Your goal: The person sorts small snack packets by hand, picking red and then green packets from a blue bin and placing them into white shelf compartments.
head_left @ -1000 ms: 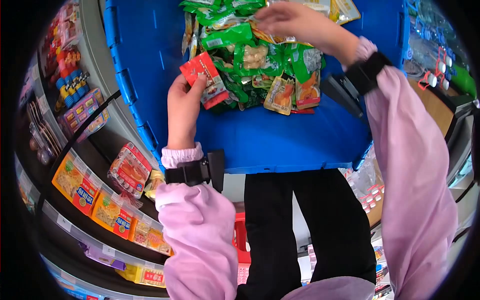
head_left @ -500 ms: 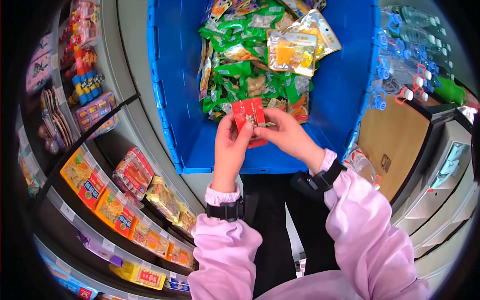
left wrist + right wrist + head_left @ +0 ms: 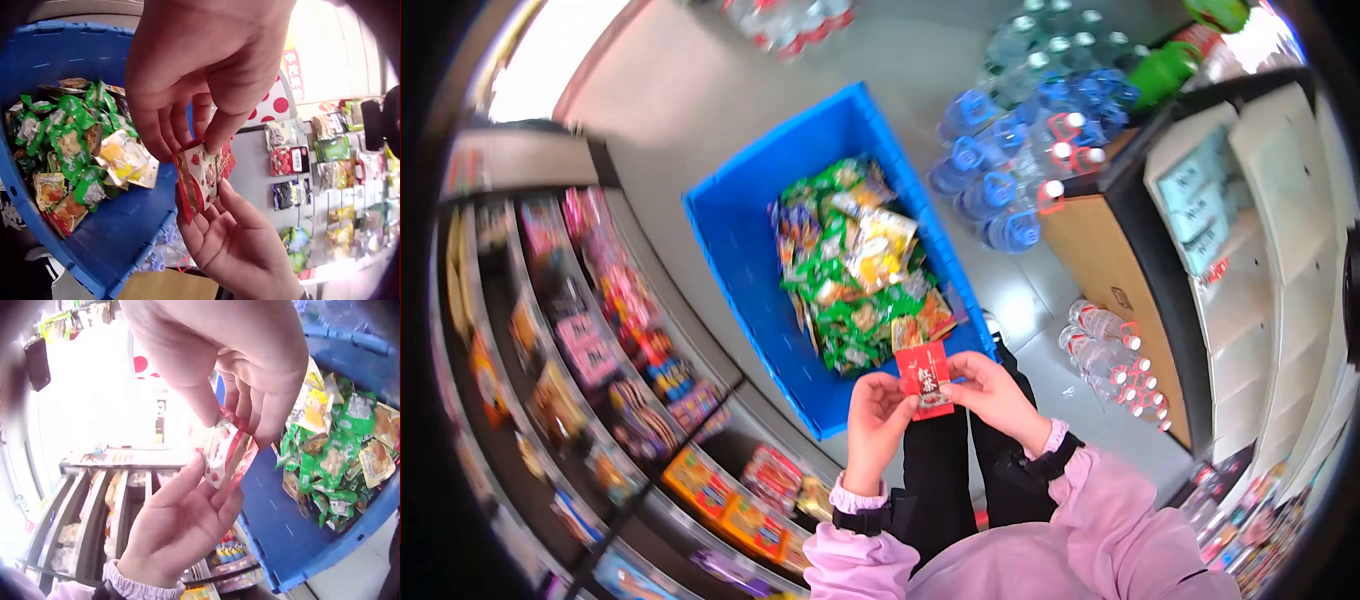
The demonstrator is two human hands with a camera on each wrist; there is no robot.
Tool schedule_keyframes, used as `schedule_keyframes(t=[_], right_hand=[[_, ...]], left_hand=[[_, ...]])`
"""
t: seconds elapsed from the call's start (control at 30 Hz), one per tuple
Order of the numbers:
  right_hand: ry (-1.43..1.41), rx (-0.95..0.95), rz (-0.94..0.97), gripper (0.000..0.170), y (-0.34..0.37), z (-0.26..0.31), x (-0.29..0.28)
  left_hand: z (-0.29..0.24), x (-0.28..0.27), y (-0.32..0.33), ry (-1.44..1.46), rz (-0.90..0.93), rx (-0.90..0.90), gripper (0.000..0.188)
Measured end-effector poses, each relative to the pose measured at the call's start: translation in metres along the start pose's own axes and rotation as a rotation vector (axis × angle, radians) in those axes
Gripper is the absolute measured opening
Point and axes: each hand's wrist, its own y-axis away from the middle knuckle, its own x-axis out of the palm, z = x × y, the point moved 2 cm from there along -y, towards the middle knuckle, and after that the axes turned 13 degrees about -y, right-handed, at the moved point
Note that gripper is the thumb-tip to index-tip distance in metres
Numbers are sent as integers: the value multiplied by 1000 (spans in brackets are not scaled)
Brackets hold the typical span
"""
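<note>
Both hands hold one small red packet (image 3: 925, 380) with white lettering, in front of the person's body. My left hand (image 3: 876, 418) pinches its left side between thumb and fingers. On the opposite side my right hand (image 3: 998, 398) pinches it the same way. Both wrist views show thumbs on one face and curled fingers behind; the packet (image 3: 201, 176) looks white and red there. Just beyond the hands is a blue crate (image 3: 750, 320) holding a heap of green, yellow and orange snack packets (image 3: 850, 305).
Shelves of packaged goods (image 3: 730, 505) run along the left. Blue-capped bottles (image 3: 990, 190) stand on the floor beyond the crate, and more bottles (image 3: 1105, 350) lie near a wooden cabinet (image 3: 1090, 250) at the right. Pale shelving (image 3: 1250, 270) is further right.
My right hand came from over the crate to the red packet, joining the left. Since then the head view has pulled back and turned, showing the whole crate and surrounding floor.
</note>
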Motion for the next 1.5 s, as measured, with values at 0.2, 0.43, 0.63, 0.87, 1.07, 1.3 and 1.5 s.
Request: schedule_keyframes(t=[0.2,0.43,0.63,0.87,1.07,1.3,1.5], right_hand=[[-174,-306,-258,24,75,36,-26],[-111,-505,-613,23,148,31,-86],[-343,-722,-760,19,191,25,-155],[-274,-798,-1005,15,233,66,-260],[-188,-815,-1078,16,207,112,-368],[-76,-782,-1057,26,171,142,-422],[-48,-802,-875,36,168,133,-420]], left_hand=[[-51,75,9,-236,221,73,19],[-56,169,15,-590,456,154,13],[-33,271,15,-757,584,264,11],[-3,406,-4,-775,621,431,13],[16,504,-63,-899,595,615,25],[36,546,-106,-1030,508,708,41],[30,551,-74,-1146,493,740,51]])
